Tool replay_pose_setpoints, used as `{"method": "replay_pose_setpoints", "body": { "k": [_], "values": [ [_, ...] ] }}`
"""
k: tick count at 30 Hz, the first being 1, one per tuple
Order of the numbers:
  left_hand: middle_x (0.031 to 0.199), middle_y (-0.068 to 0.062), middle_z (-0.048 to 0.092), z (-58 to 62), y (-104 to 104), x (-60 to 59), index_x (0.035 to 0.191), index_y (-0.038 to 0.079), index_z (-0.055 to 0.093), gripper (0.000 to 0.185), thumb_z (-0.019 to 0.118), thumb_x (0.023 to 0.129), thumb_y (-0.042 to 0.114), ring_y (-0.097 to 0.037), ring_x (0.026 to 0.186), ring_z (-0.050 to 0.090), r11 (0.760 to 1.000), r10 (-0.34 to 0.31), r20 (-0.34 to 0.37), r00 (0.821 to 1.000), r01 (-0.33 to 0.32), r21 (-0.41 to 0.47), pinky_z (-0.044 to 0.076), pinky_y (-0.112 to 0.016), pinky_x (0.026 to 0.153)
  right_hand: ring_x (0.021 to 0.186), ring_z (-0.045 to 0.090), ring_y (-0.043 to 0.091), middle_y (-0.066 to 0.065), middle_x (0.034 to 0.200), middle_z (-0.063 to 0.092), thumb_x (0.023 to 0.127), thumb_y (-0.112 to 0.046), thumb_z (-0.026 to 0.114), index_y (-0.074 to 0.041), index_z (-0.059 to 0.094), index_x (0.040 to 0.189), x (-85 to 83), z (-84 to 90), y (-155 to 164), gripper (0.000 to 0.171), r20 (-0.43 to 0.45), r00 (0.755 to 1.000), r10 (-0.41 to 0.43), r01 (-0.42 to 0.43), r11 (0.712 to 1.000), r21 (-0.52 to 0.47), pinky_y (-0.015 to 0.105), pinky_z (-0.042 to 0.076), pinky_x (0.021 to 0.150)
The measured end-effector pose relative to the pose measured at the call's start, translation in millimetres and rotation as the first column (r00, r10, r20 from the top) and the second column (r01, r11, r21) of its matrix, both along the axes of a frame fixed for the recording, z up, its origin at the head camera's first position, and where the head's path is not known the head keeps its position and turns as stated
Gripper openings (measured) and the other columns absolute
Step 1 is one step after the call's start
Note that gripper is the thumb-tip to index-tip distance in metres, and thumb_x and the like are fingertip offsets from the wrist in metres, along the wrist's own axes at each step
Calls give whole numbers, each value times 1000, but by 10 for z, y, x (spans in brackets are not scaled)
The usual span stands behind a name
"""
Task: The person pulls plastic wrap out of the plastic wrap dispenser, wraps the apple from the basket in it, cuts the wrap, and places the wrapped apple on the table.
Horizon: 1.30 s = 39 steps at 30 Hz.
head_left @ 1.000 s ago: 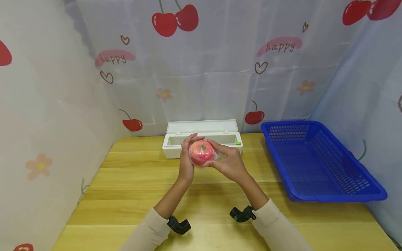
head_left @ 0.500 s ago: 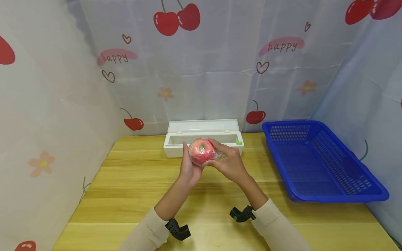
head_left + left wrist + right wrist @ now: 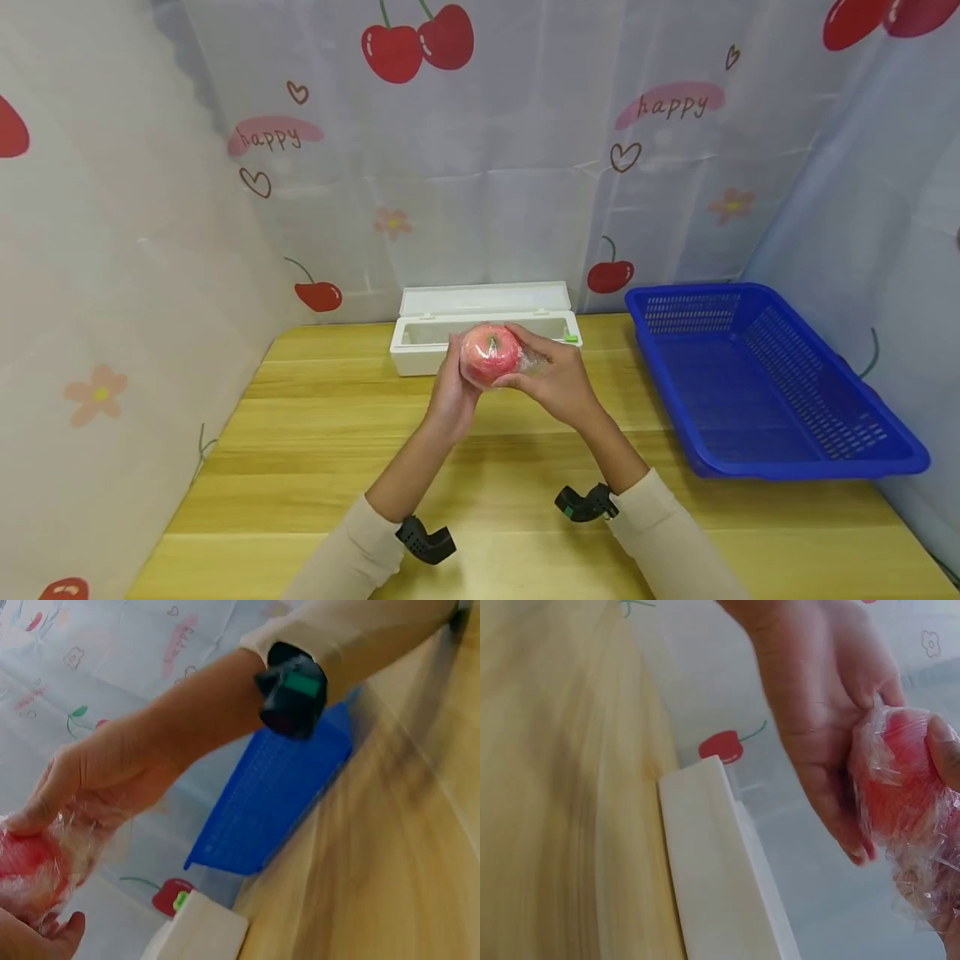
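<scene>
Cradling a film-wrapped apple (image 3: 490, 354) above the table (image 3: 315, 433), the left hand (image 3: 452, 397) grips it from 8 o'clock and the right hand (image 3: 557, 385) from 3 o'clock; its stem points up, toward the camera.

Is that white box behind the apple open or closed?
Open: the white box has its lid flipped up at the back, showing the hollow trough inside.

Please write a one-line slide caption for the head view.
Both hands, left and right, hold a film-wrapped apple above the table, before a white box, beside a blue basket.
</scene>
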<state>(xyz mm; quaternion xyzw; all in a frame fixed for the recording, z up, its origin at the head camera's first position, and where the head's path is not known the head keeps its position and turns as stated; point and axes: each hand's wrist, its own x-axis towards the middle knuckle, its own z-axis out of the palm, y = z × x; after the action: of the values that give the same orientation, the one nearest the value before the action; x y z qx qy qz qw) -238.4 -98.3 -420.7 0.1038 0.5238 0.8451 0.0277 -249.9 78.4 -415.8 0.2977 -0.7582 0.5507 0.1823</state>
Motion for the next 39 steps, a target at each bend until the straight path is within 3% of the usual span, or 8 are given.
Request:
{"method": "replay_pose_setpoints", "body": {
  "k": [4, 7, 14, 19, 23, 26, 32, 39],
  "values": [
    [151, -11, 45, -47, -90, -85, 155, 12, 39, 64, 45, 106, 52, -26, 136, 48, 976, -69, -229, 971, 18, -216, 45, -34, 111, 124, 62, 23, 6, 134, 66, 71, -14, 93, -12, 63, 140, -21, 39, 89, 75, 56, 998, -1, 1, 1000, -8, 34, 53, 100],
    [150, -9, 47, -57, -165, -139, 155, 17, 40, 72, 66, 97, 49, -27, 134, 50, 956, -118, -299, 947, 27, -291, 49, -34, 106, 125, 62, 23, 6, 136, 65, 72, -12, 92, -12, 61, 142, -33, 61, 131, 76, 70, 998, 2, -1, 1000, -10, 31, 54, 99],
    [148, -10, 50, -16, -260, -177, 151, 16, 48, 72, 81, 89, 30, -26, 131, 52, 948, -133, -357, 924, 14, -317, 54, -33, 100, 124, 62, 26, 8, 136, 65, 75, -10, 90, -12, 62, 141, -31, 78, 137, 71, 48, 999, 22, -22, 1000, -11, 30, 54, 99],
    [143, -12, 53, 13, -298, -179, 152, 15, 48, 74, 83, 86, 15, -27, 124, 55, 940, -145, -389, 910, 5, -340, 58, -35, 94, 123, 63, 29, 12, 136, 64, 77, -3, 87, -7, 60, 142, -30, 67, 134, 70, 54, 998, 42, -42, 999, -17, 25, 54, 95],
    [140, -12, 56, 24, -304, -175, 149, 10, 51, 70, 82, 86, 8, -27, 118, 58, 941, -117, -418, 901, -34, -336, 60, -37, 88, 129, 58, 30, 13, 142, 59, 80, 2, 82, -5, 56, 145, -16, 71, 107, 70, 93, 994, 54, -53, 998, -15, 25, 51, 101],
    [139, -13, 58, 22, -303, -176, 146, 8, 55, 66, 82, 85, 6, -28, 116, 59, 947, -89, -439, 894, -61, -316, 61, -38, 86, 133, 54, 32, 16, 145, 55, 83, 4, 79, 0, 51, 146, 44, 131, 73, 69, 92, 994, 63, -63, 998, -2, 29, 48, 104],
    [138, -13, 59, 24, -319, -172, 143, 10, 58, 66, 85, 83, 9, -28, 116, 61, 952, -76, -452, 889, -70, -298, 61, -40, 86, 126, 58, 39, 25, 140, 56, 84, 7, 76, 13, 51, 140, 202, 322, 24, 62, 5, 997, 80, -80, 997, 9, 30, 51, 100],
    [140, -14, 58, 29, -340, -179, 144, 6, 55, 67, 85, 84, 10, -27, 118, 60, 961, -78, -451, 889, -53, -272, 60, -38, 88, 135, 52, 35, 22, 147, 52, 83, 6, 79, 9, 49, 144, 204, 334, 3, 68, 42, 993, 111, -108, 992, -71, 25, 48, 104]
  ]
}}
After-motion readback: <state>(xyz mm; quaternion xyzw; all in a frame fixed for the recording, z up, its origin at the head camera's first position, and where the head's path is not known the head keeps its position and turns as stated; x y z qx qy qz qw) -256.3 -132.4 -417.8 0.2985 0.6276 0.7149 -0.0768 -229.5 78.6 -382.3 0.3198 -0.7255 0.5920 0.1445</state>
